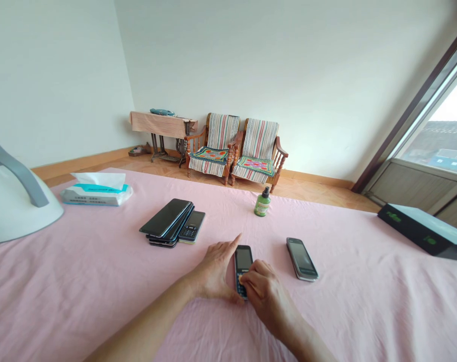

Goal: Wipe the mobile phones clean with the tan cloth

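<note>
"Bare forearms (153, 317) lie closest, over a wrinkled pink cloth (364, 311). What about the left hand (215, 266)?"

"Its grip is spread, thumb and forefinger apart along the left side of a slim black keypad phone (244, 257) lying face up on the cloth."

"And the right hand (268, 286)?"

"Fingers bunched together over that phone's keys; I can't tell whether they pinch anything."

"Anything near?"

"To the right, a silver-edged, large-screened phone (302, 259). Beyond, a small green bottle (262, 207) with a black top. To the left, a fanned stack of dark rectangular phones (167, 218), with a silver-and-black keypad phone (192, 227) just beside it."
</note>
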`<state>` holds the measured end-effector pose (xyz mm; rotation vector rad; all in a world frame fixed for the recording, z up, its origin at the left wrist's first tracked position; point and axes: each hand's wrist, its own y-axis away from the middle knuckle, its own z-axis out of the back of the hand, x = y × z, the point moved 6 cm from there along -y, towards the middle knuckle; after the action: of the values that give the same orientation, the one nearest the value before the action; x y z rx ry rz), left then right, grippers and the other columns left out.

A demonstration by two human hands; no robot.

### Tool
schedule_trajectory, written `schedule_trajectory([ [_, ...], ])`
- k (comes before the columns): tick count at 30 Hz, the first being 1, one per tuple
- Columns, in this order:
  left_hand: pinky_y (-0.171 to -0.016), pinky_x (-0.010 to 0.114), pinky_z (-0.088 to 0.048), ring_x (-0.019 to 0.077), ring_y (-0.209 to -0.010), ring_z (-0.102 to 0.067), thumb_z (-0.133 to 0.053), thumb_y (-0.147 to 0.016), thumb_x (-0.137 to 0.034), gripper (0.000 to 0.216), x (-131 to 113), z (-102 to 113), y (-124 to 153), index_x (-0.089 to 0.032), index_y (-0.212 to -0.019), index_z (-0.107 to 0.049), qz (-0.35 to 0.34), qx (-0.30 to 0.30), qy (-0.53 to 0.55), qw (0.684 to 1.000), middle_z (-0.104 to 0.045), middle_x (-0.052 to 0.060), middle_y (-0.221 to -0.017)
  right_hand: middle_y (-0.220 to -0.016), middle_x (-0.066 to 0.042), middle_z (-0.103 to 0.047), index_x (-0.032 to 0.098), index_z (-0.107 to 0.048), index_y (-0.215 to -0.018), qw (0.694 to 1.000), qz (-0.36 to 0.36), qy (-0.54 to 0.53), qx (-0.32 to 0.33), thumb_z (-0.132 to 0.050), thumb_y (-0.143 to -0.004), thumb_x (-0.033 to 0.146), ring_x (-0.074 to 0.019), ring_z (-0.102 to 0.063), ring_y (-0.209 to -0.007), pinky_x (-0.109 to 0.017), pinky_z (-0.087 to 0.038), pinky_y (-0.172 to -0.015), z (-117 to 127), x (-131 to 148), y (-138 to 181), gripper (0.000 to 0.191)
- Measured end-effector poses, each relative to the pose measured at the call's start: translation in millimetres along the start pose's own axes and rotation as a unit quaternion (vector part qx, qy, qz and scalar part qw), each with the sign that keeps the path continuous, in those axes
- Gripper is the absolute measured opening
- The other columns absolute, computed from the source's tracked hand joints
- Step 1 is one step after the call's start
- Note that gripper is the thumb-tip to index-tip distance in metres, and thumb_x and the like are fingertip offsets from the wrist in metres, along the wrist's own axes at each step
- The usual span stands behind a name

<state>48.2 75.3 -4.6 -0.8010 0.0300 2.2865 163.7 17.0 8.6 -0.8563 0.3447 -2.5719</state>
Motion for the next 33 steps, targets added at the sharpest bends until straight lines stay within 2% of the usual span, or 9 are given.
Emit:
schedule_trajectory([
  [3,-0.101,0.052,-0.030,0.0354,-0.120,-0.042,-0.084,-0.040,-0.051,0.139,0.1,0.7,0.0,-0.025,-0.146,0.002,-0.002,-0.003,-0.001,1.000,-0.044,0.015,-0.132,-0.079,-0.004,-0.054,0.018,-0.063,-0.074,1.000,0.006,0.002,-0.002,-0.049,-0.087,0.005,-0.0162,-0.049,-0.075,-0.028,-0.036,-0.067,-0.3,0.3,0.6,0.023],
  [8,-0.101,0.051,-0.029,0.0355,-0.121,-0.041,-0.083,-0.042,-0.051,0.138,-0.1,0.4,0.0,-0.024,-0.146,0.004,-0.003,0.002,-0.003,1.000,-0.043,0.015,-0.134,-0.078,-0.003,-0.054,0.017,-0.060,-0.070,1.000,0.004,-0.010,-0.002,-0.052,-0.083,0.002,-0.0157,-0.049,-0.073,-0.028,-0.037,-0.067,1.5,1.1,0.4,0.021],
  [13,-0.102,0.050,-0.028,0.0344,-0.122,-0.040,-0.083,-0.042,-0.051,0.139,0.6,0.4,0.3,-0.024,-0.146,0.005,0.003,0.001,-0.003,1.000,-0.043,0.015,-0.133,-0.080,-0.004,-0.053,0.018,-0.064,-0.078,1.000,0.003,-0.025,-0.008,-0.045,-0.089,0.006,-0.0161,-0.050,-0.076,-0.027,-0.038,-0.066,0.0,0.0,-0.3,0.025],
  [18,-0.101,0.051,-0.028,0.0345,-0.121,-0.041,-0.084,-0.042,-0.050,0.138,-0.1,1.2,0.5,-0.025,-0.146,0.004,0.002,0.005,0.001,1.000,-0.043,0.015,-0.133,-0.076,-0.002,-0.053,0.017,-0.061,-0.070,1.000,-0.004,-0.027,-0.012,-0.051,-0.082,0.001,-0.0146,-0.049,-0.073,-0.026,-0.039,-0.066,-3.6,-2.9,1.4,0.023],
  [23,-0.101,0.051,-0.029,0.0359,-0.120,-0.042,-0.084,-0.040,-0.052,0.139,-0.8,1.7,0.8,-0.026,-0.146,0.002,0.003,-0.002,0.004,1.000,-0.044,0.014,-0.132,-0.081,-0.004,-0.053,0.018,-0.066,-0.080,0.999,-0.002,-0.030,-0.012,-0.044,-0.089,0.007,-0.0160,-0.051,-0.077,-0.027,-0.041,-0.067,-0.6,-1.6,-1.4,0.026],
  [29,-0.100,0.051,-0.029,0.0359,-0.119,-0.043,-0.085,-0.039,-0.051,0.140,-0.4,1.0,0.5,-0.026,-0.146,0.003,0.003,-0.001,0.004,1.000,-0.045,0.014,-0.132,-0.079,-0.003,-0.053,0.017,-0.064,-0.075,0.998,-0.001,-0.055,0.003,-0.049,-0.084,0.003,-0.0152,-0.051,-0.074,-0.026,-0.041,-0.066,-0.7,1.7,-1.8,0.023],
  [33,-0.101,0.051,-0.029,0.0362,-0.121,-0.041,-0.085,-0.039,-0.051,0.141,0.3,1.0,0.3,-0.024,-0.146,0.002,0.002,-0.001,0.004,1.000,-0.044,0.014,-0.133,-0.082,-0.004,-0.052,0.019,-0.066,-0.082,0.998,0.004,-0.061,0.002,-0.045,-0.090,0.007,-0.0159,-0.052,-0.079,-0.027,-0.041,-0.067,-0.5,2.4,-1.3,0.025],
])
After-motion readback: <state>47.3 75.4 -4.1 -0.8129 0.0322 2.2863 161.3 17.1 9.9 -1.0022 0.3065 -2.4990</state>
